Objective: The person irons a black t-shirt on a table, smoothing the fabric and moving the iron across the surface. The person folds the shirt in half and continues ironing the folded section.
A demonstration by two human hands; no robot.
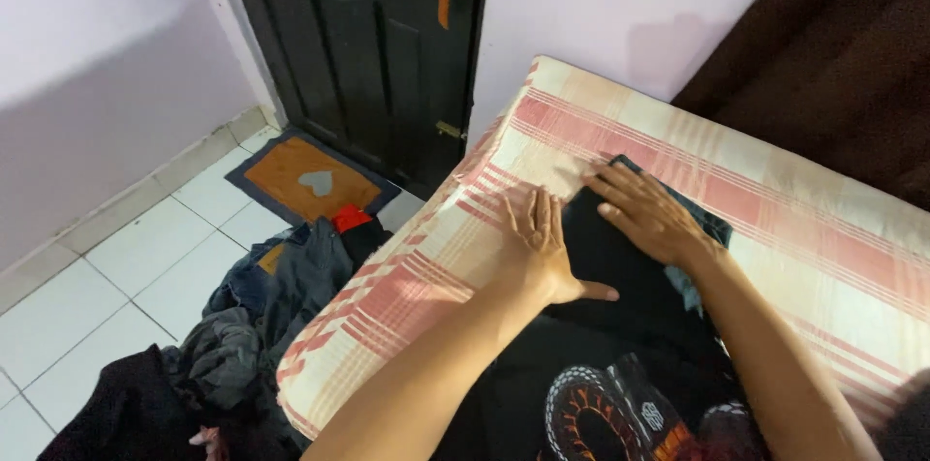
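Closest to the camera lay a black T-shirt with an orange and white printed graphic showing at the bottom edge of the view. It was spread on a mattress covered in cream cloth with red and pink stripes. Its long axis ran from the person's body out toward the far corner of the mattress, with the printed part nearest the person and the folded dark end pointing away, toward the wall. A bit of blue-grey cloth showed under the right wrist.

Both hands pressed flat on the far end of the shirt. The left hand lay palm down at the shirt's left edge, fingers straight and pressed together, thumb stuck out to the side over the black cloth. The right hand lay palm down just beside it, its fingers slightly spread and reaching to the shirt's far corner. Neither hand gripped anything.

The mattress sat low against a pale lilac wall. To its left, on a white tiled floor, lay a heap of dark clothes. Beyond it, an orange doormat with a grey heart lay before a black panelled door.
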